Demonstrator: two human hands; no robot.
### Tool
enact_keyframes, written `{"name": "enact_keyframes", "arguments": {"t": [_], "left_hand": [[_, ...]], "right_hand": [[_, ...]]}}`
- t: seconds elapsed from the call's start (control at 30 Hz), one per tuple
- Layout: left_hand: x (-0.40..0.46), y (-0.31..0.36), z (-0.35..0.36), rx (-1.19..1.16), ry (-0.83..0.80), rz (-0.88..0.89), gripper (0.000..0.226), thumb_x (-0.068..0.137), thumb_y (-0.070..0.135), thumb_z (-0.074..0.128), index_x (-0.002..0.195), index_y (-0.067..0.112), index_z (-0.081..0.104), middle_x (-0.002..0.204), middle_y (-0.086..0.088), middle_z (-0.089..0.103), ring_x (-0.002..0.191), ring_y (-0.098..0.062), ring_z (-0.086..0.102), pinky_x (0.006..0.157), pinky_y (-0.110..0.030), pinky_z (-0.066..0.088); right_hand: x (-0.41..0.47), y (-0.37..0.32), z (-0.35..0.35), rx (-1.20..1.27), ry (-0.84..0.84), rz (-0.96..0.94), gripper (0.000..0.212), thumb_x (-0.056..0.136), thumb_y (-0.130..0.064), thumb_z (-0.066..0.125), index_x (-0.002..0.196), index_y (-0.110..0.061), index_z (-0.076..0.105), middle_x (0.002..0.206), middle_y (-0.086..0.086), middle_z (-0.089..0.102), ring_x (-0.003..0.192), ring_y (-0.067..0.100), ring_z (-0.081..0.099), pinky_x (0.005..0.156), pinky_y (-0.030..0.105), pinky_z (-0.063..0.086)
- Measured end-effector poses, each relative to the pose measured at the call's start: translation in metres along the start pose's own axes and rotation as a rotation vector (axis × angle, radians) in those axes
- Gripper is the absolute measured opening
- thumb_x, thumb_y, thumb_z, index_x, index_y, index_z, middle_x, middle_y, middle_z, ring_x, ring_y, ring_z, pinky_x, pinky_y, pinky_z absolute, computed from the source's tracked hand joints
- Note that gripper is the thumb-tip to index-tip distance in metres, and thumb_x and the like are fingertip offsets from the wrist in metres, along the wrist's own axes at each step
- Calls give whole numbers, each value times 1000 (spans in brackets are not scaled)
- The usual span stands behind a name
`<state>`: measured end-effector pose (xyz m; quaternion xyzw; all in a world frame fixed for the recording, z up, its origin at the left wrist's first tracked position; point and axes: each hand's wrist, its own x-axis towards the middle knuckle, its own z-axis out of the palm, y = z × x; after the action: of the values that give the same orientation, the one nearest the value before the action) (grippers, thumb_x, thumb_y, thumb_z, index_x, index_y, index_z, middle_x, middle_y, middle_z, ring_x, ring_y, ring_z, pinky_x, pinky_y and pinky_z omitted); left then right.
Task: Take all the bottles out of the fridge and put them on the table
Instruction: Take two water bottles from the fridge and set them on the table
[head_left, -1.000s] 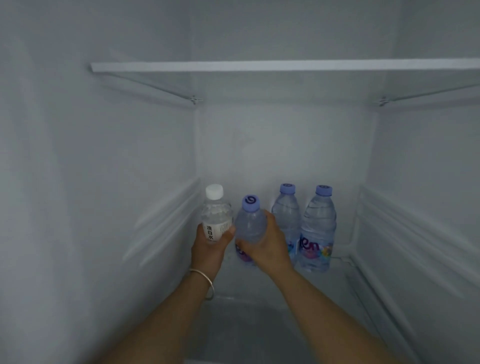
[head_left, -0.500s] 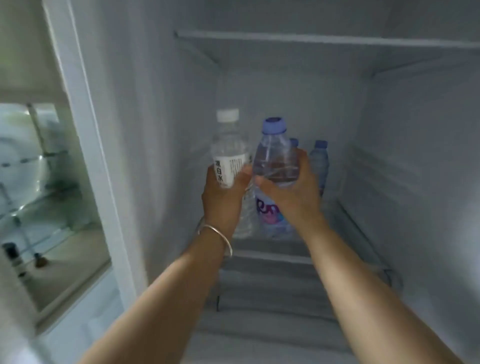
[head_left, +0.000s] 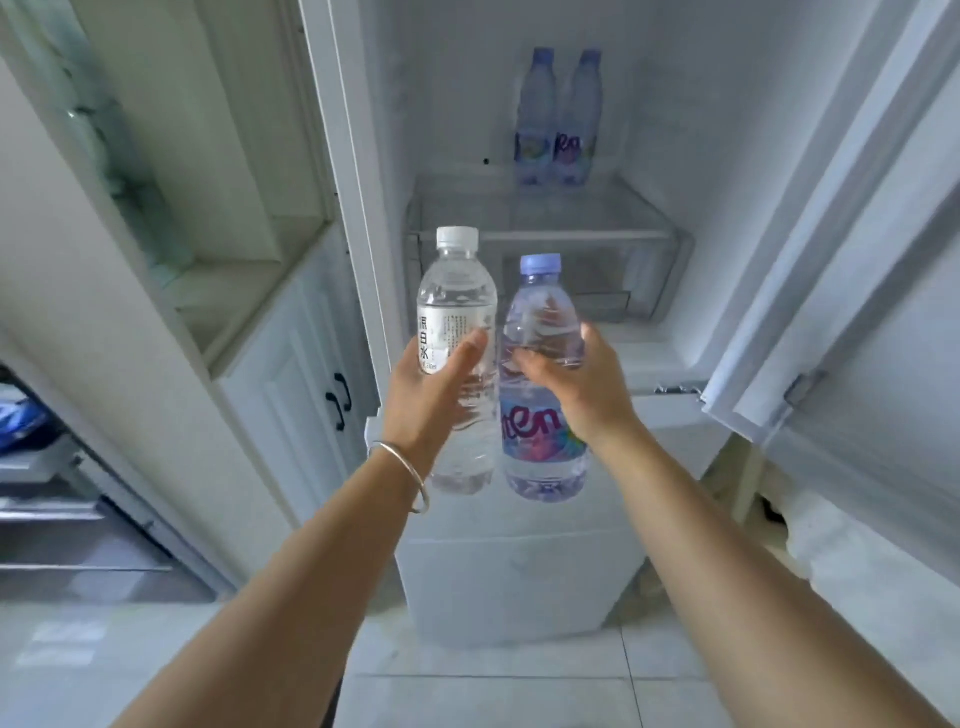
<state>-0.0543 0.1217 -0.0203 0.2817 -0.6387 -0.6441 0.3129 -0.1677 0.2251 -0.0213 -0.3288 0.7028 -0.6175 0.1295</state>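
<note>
- We held two bottles up in the air in front of the open fridge (head_left: 649, 104), one in each hand, both outside it.
- Our left hand (head_left: 428, 397) gripped the white-capped bottle (head_left: 457, 312) around its middle, with the thumb curled over the front just beside the white label with dark characters.
- This bottle was clear and stood upright; its bottom hung free below the hand.
- Our right hand (head_left: 582, 392) gripped the purple-capped bottle (head_left: 543, 374) at its upper half, the fingers wrapped around the far side and the thumb on the near side.
- This bottle was also upright, and its colourful label showed below the hand.
- The two held bottles were just beside each other; we could not tell if they touched.
- A thin silver bracelet (head_left: 410, 478) sat on the left wrist.
- Inside the fridge, two more bottles (head_left: 558, 119) with purple caps stood close together at the back, on the shelf above a clear drawer (head_left: 545, 244).
- The fridge door (head_left: 857, 234) stood open at the right.
- At the left was a white cabinet (head_left: 291, 364) with dark handles, and under us a pale tiled floor (head_left: 493, 691).
</note>
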Motion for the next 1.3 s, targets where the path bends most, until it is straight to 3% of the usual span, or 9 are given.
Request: {"name": "enact_keyframes", "arguments": {"t": [0.13,0.23,0.4,0.5,0.67,0.8,0.9,1.0,1.3], "left_hand": [[-61,-24,-10,25,24,-66,24,73,53,68,86,32,67,88,-5,74,83,-27,72,78,-45,58],[-107,-38,-14,56,45,-122,30,67,57,66,85,33,63,87,-7,73,81,-30,71,71,-44,60],[-189,-65,-6,52,66,-190,35,64,58,66,88,33,62,93,-10,72,81,-27,70,67,-40,61],[-242,-82,10,67,59,-220,39,63,60,69,91,33,63,94,-9,72,81,-25,70,62,-34,58],[-328,-95,42,41,51,-295,19,81,43,67,94,31,59,91,-10,71,76,-20,69,63,-33,59],[-379,-93,64,23,-6,-324,14,84,39,65,86,32,53,87,-10,68,74,-21,67,59,-30,59],[-404,-92,83,47,-96,-315,14,83,41,65,90,31,57,93,-12,70,78,-24,69,69,-39,60],[-423,-94,101,61,-207,-300,23,79,46,68,94,30,61,96,-13,72,84,-28,71,75,-47,60],[-483,-123,172,157,-530,-345,29,78,46,68,98,24,64,90,-13,72,76,-29,71,67,-40,60]], "right_hand": [[-64,21,-3,-17,5,127,47,78,-26,74,118,-9,57,87,-13,67,80,4,65,70,19,48],[-111,31,-12,-15,-6,198,52,78,-29,74,122,-9,55,92,-7,68,88,13,66,79,28,50],[-195,44,-40,11,-39,277,51,78,-26,73,123,-10,54,88,-9,68,84,8,66,82,28,51],[-247,55,-64,31,-41,329,54,76,-29,75,122,-9,54,92,-5,70,87,14,69,87,36,53],[-330,64,-108,48,-41,397,53,76,-32,75,121,-12,55,90,-7,72,75,3,71,81,30,53],[-385,63,-139,101,-9,439,56,74,-33,77,121,-12,56,94,-2,73,79,9,72,82,33,55],[-419,59,-158,117,48,472,57,70,-36,79,117,-11,57,95,-1,73,80,12,72,75,28,53],[-451,58,-177,131,143,497,41,75,-26,76,110,-14,58,91,-4,71,80,11,70,71,23,50],[-546,76,-245,223,457,541,48,71,-17,77,113,-16,55,81,-7,70,75,10,69,70,23,52]]}}
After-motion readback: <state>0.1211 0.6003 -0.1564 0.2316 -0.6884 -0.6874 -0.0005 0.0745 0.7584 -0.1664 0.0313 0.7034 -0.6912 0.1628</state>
